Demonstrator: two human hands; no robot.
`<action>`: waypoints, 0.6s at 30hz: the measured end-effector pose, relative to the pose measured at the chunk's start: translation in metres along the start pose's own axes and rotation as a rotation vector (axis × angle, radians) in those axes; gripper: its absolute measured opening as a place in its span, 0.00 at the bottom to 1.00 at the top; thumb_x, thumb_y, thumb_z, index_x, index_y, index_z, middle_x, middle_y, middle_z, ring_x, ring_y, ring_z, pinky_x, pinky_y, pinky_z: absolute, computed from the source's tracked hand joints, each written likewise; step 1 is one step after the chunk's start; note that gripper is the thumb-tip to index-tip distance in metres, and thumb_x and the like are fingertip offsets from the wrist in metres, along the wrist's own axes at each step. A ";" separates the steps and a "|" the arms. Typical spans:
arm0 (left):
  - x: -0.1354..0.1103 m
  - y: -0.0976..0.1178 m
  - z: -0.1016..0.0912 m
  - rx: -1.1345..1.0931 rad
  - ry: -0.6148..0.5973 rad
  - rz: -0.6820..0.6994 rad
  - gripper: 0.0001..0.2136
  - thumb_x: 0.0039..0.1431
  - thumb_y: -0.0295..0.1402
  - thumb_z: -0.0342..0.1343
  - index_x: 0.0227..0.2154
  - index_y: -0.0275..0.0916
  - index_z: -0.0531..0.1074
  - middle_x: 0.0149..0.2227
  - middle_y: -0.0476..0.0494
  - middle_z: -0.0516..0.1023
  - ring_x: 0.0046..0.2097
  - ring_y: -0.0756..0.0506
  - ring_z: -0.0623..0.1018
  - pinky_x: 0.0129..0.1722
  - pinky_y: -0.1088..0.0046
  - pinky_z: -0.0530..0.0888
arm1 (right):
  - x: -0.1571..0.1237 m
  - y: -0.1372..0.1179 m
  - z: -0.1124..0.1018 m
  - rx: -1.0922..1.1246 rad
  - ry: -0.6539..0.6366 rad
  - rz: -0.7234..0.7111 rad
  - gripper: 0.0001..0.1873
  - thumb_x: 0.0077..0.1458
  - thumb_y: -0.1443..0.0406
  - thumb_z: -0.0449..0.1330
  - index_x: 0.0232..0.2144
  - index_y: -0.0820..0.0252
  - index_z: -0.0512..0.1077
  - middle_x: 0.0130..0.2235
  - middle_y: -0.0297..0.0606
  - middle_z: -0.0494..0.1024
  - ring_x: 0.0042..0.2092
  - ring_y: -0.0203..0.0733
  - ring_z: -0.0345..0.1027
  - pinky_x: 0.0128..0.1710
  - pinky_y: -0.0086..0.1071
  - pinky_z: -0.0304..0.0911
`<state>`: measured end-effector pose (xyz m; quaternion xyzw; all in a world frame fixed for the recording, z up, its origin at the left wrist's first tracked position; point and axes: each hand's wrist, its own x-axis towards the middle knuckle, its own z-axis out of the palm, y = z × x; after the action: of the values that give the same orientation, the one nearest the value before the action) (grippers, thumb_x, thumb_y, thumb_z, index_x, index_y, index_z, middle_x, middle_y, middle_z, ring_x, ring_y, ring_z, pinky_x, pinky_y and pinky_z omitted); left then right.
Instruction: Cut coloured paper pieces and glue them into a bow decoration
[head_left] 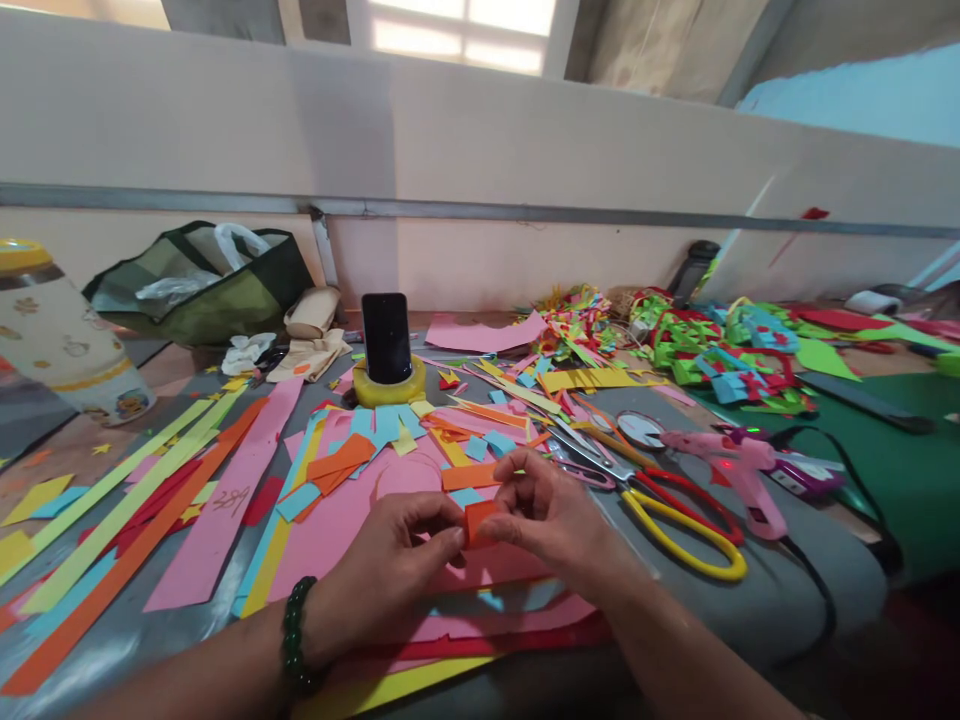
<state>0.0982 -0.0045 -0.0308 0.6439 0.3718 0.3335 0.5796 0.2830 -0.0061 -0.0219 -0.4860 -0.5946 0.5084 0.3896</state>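
A small folded orange paper piece is pinched between both my hands, low over the table. My left hand, with a dark bead bracelet at the wrist, closes its thumb and fingers on the left side of the piece. My right hand grips the right side with curled fingers. Under the hands lie pink paper sheets and red and yellow strips. Yellow-handled scissors rest just right of my right hand.
Long green, orange and pink paper strips spread at the left. A phone stands in a yellow tape roll. A pink glue gun lies at the right, a heap of coloured scraps behind it. A bag and a jar stand at the far left.
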 end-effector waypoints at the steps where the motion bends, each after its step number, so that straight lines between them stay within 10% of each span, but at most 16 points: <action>1: 0.000 0.000 0.000 0.012 -0.005 0.004 0.05 0.53 0.30 0.54 0.25 0.35 0.72 0.25 0.48 0.73 0.29 0.49 0.73 0.31 0.76 0.69 | 0.000 0.001 0.000 -0.007 -0.002 -0.007 0.26 0.38 0.57 0.70 0.33 0.58 0.60 0.22 0.24 0.66 0.23 0.29 0.56 0.23 0.24 0.51; 18: -0.003 -0.004 0.003 0.144 -0.066 0.022 0.06 0.55 0.29 0.51 0.25 0.36 0.71 0.26 0.48 0.74 0.30 0.50 0.71 0.29 0.77 0.65 | -0.002 0.001 0.001 -0.051 -0.064 -0.031 0.22 0.43 0.64 0.67 0.40 0.58 0.65 0.27 0.28 0.71 0.28 0.32 0.64 0.29 0.27 0.57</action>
<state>0.0983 -0.0085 -0.0354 0.6986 0.3684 0.2909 0.5400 0.2824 -0.0084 -0.0234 -0.4699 -0.6270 0.5023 0.3657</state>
